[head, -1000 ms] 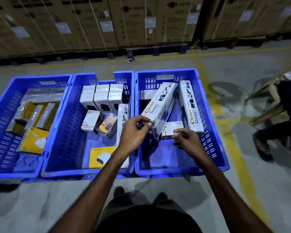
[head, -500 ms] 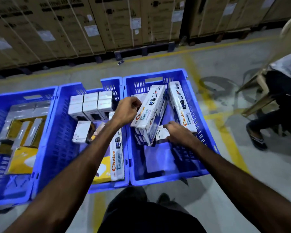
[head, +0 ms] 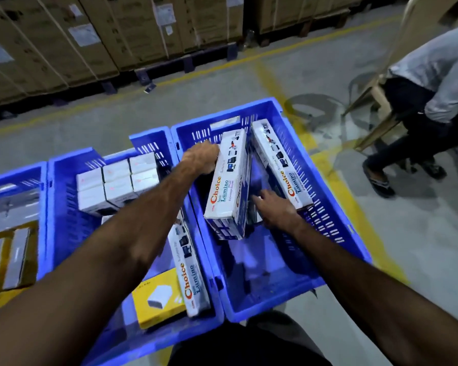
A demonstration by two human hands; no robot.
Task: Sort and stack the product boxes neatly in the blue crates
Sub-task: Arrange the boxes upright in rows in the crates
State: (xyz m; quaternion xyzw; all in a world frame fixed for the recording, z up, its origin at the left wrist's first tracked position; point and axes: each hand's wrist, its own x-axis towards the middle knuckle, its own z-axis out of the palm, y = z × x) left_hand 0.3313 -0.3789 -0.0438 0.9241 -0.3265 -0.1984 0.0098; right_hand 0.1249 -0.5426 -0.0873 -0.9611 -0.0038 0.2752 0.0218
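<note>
In the right-hand blue crate point(head: 336, 228) the Choice Lumino box point(head: 226, 186) lies tilted, long axis running away from the person — the left hand point(head: 200, 161) grips its far left edge, nearer than the right hand point(head: 274, 207), whose fingers spread loosely beside its near end.

Left hand point(head: 200, 161): fingertips hidden behind tall white Choice Lumino carton point(head: 226, 186); grip not determinable. Right hand point(head: 274, 208): fingertips concealed in dark gap beside carton; object under them not identifiable. Long white Choice Lumino carton in middle blue plastic crate point(head: 189, 270): upper end covered by left forearm. Yellow flat box point(head: 159, 299): print too small to read. Leftmost blue plastic crate point(head: 13, 178): cut off by left frame edge, contents blurred. Seated person in grey shirt point(head: 434, 83): cut off by right edge.
</note>
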